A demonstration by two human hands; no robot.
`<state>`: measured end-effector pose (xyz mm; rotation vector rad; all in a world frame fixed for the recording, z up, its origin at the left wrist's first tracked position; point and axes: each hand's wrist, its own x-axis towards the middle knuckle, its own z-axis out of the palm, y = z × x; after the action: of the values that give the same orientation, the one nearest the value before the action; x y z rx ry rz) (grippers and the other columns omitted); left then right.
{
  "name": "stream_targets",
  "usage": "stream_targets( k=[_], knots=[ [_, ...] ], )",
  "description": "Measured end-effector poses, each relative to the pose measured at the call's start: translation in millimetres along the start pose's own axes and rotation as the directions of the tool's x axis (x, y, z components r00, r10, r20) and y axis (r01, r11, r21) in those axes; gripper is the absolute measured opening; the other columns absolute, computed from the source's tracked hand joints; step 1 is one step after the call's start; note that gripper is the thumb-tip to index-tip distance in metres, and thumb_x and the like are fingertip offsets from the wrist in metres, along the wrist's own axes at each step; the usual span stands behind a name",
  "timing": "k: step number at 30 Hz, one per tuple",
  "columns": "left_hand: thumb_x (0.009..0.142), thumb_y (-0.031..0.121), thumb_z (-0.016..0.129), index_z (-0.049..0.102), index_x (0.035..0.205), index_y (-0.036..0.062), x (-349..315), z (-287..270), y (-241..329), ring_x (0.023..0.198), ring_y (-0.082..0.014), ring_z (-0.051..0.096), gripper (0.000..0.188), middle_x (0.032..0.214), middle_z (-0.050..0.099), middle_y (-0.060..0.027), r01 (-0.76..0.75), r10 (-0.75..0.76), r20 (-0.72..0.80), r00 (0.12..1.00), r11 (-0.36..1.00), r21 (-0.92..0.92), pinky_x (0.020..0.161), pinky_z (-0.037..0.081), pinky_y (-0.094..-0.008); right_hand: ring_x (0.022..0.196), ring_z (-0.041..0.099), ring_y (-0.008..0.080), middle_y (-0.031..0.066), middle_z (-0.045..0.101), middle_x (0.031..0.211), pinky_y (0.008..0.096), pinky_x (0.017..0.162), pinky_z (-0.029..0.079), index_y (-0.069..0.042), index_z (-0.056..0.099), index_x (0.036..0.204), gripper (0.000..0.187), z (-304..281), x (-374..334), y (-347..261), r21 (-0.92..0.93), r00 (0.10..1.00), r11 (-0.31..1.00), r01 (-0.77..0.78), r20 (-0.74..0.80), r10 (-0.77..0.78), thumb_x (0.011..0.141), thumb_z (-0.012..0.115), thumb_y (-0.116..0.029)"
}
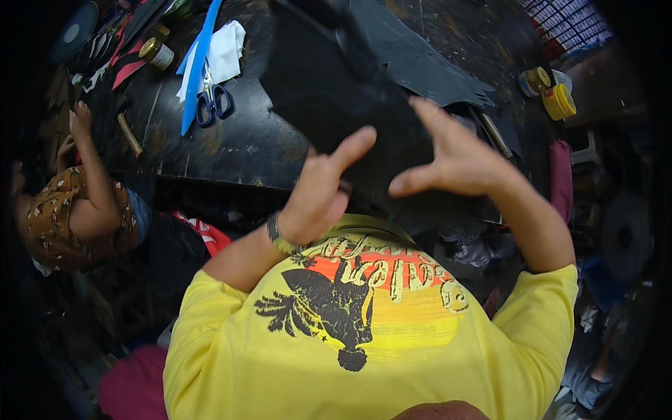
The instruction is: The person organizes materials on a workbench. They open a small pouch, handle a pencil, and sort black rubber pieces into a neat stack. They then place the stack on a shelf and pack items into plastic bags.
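A large, dark, leather-like sheet (329, 91) is raised in front of me over the table edge, smeared a little by motion. My left hand (318, 192) grips its near left edge, with the thumb on top and the other fingers partly hidden behind it. At the sheet's right side is my right hand (455, 157), its thumb and fingers spread wide apart. Whether those fingertips touch the sheet, I cannot tell. Beyond it, more black cut pieces (427, 59) lie on the dark table (245, 150).
Dark-handled scissors (214, 101), a blue strip (197, 77) and white cloth (225, 52) lie left of the sheet. A jar (157, 54) stands farther left, a yellow tub (558, 102) at right. Another person's arm (94, 157) rests at the table's left edge.
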<state>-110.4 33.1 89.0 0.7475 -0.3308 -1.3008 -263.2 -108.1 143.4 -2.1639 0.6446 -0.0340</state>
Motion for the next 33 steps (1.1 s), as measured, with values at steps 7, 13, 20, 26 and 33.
stream_targets(
  k=[7, 13, 20, 26, 33],
  knots=[
    [0.089, 0.027, 0.075, 0.062, 0.124, -0.001, 135.8, 15.3, 2.9, 0.11, -0.0211, 0.065, 0.047, 0.123, 0.066, -0.0107, -0.14, 0.14, 0.063, 0.988, 0.99, 0.004, 0.098, 0.051, -0.0359, 0.098, 0.07, 0.0274, 0.0215, 0.069, 0.109, 0.0305, 0.086, 0.057, 0.004, 0.053, 0.135, 0.088, -103.5, 78.9, 17.5, -0.047, 0.993, 0.992, -0.115, 0.022, 0.117, 0.064, 0.088, -0.037],
    [0.078, 0.026, 0.085, 0.058, 0.118, -0.0124, 195.5, -6.2, -16.7, 0.109, -0.0286, 0.065, 0.062, 0.115, 0.064, -0.0243, 0.033, -0.025, -0.086, 0.996, 0.995, 0.095, 0.087, 0.058, -0.036, 0.114, 0.063, 0.0307, 0.0261, 0.059, 0.127, 0.033, 0.099, 0.049, 0.0, 0.041, 0.146, 0.105, -92.3, 122.1, 94.4, 0.111, 0.98, 0.977, -0.18, 0.11, 0.168, 0.068, 0.082, -0.057],
    [0.073, 0.024, 0.088, 0.06, 0.115, -0.0068, 198.8, 2.1, -20.0, 0.108, -0.0265, 0.066, 0.06, 0.114, 0.067, -0.0192, -0.009, 0.012, -0.122, 0.992, 1.0, 0.021, 0.097, 0.053, -0.0399, 0.138, 0.04, 0.0324, 0.024, 0.042, 0.148, 0.053, 0.111, 0.032, -0.006, 0.036, 0.151, 0.108, -103.1, 140.1, 154.8, 0.366, 0.932, 0.915, -0.172, -0.24, 0.271, 0.077, 0.057, -0.081],
    [0.071, 0.025, 0.09, 0.061, 0.119, -0.0026, 196.4, -1.7, -19.5, 0.112, -0.0276, 0.063, 0.063, 0.116, 0.067, -0.0175, 0.045, -0.045, -0.119, 0.992, 0.999, -0.001, 0.101, 0.049, -0.0414, 0.115, 0.061, 0.0273, 0.0185, 0.064, 0.126, 0.0407, 0.097, 0.046, -0.002, 0.062, 0.131, 0.08, -106.7, 186.2, 199.9, 0.286, 0.93, 0.886, -0.365, 0.057, 0.364, 0.087, 0.055, -0.07],
    [0.073, 0.024, 0.089, 0.046, 0.134, -0.0044, 208.2, 3.6, -31.0, 0.117, -0.0269, 0.061, 0.08, 0.125, 0.061, -0.0197, -0.004, -0.001, -0.167, 0.986, 1.0, -0.029, 0.103, 0.049, -0.0389, 0.096, 0.068, 0.0177, 0.0126, 0.067, 0.116, 0.0288, 0.087, 0.055, 0.001, 0.058, 0.131, 0.051, -113.3, 189.0, 194.3, 0.482, 0.943, 0.813, -0.327, 0.226, 0.245, 0.099, 0.057, -0.04]
  ],
)
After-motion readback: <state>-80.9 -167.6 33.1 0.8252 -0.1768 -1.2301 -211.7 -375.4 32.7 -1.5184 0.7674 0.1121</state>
